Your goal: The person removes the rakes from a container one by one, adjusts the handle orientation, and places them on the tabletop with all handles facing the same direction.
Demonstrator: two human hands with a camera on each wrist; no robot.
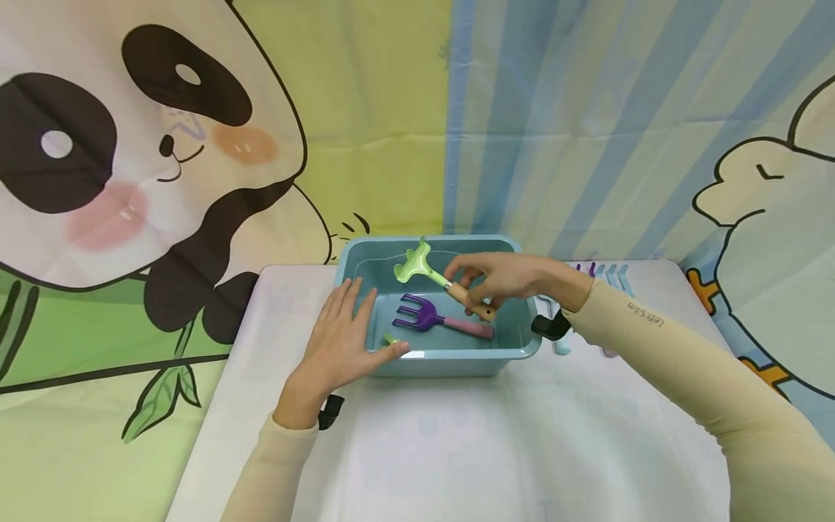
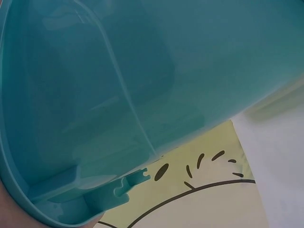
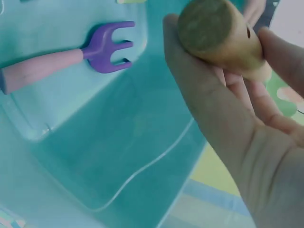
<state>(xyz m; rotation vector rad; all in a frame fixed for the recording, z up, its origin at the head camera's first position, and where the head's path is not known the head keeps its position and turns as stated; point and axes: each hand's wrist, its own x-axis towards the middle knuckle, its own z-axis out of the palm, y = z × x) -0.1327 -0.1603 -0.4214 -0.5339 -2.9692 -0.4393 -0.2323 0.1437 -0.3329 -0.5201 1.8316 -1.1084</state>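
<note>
A light blue basin (image 1: 443, 354) sits on the white table. My right hand (image 1: 505, 279) grips the wooden handle (image 1: 459, 293) of a small garden rake with a green, lobed head (image 1: 414, 264), held tilted over the basin. In the right wrist view, the round handle end (image 3: 206, 26) lies between thumb and fingers. Below it, a purple hand fork (image 1: 424, 315) with a pink handle lies on the basin floor. My left hand (image 1: 339, 337) rests at the basin's front left corner, fingers spread straight, thumb along the front rim. A green piece (image 1: 390, 338) shows partly beside that thumb.
Right of the basin, partly behind my right forearm, lie several light blue (image 1: 612, 278) and purple (image 1: 591, 268) tools. The white table (image 1: 443, 449) extends in front. Behind it hangs a cloth printed with a panda (image 1: 163, 145) and stripes.
</note>
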